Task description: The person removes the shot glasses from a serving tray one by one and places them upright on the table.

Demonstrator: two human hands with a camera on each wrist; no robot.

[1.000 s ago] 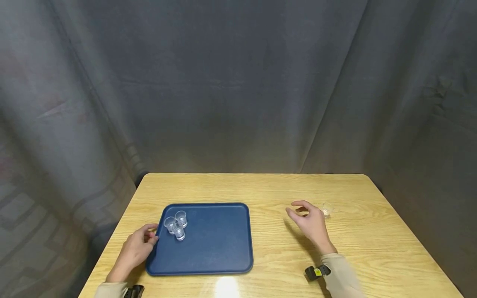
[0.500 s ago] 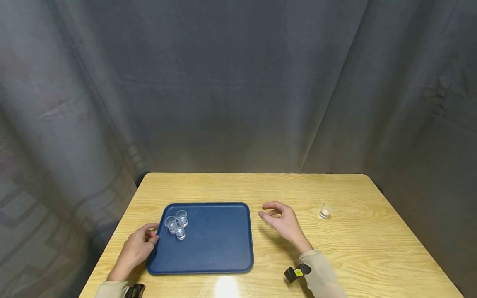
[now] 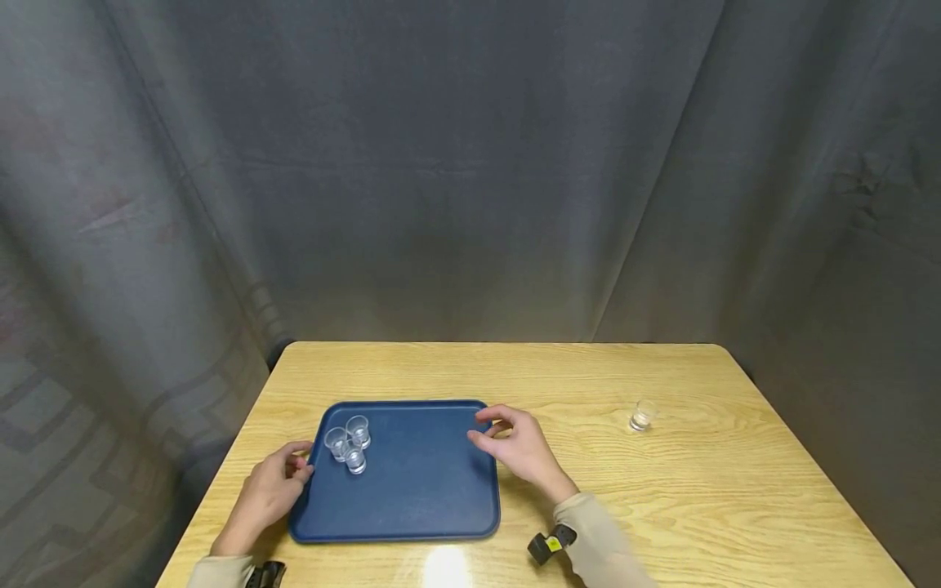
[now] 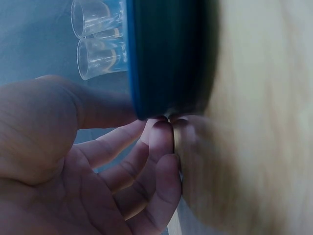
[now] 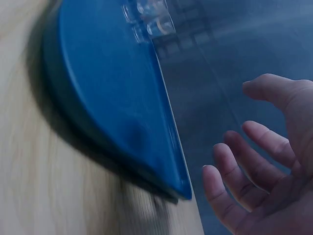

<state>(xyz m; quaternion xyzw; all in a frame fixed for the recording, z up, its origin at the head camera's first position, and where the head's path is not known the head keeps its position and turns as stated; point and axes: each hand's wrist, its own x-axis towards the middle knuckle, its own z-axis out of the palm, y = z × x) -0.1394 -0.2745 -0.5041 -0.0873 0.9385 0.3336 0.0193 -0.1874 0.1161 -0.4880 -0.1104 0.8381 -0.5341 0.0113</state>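
A blue tray [image 3: 419,490] lies on the left half of a wooden table [image 3: 662,490]. Three small clear cups [image 3: 348,442] stand clustered in its far left corner. My left hand [image 3: 274,488] grips the tray's left edge. In the left wrist view its curled fingers [image 4: 159,142] touch the rim of the tray [image 4: 166,58] from below, with the cups [image 4: 98,54] just beyond. My right hand [image 3: 515,445] hovers at the tray's right edge with relaxed fingers and holds nothing. The right wrist view shows that hand's [image 5: 264,166] spread fingers beside the tray [image 5: 107,98] and the cups [image 5: 149,19].
One more clear cup [image 3: 643,415] stands alone on the right part of the table. A grey curtain [image 3: 470,163] hangs behind and around the table. The table's edges drop off at left, right and back.
My right hand has moved left from beside the lone cup to the tray's right edge, leaving the cup standing. My left hand has stayed at the tray's left edge.
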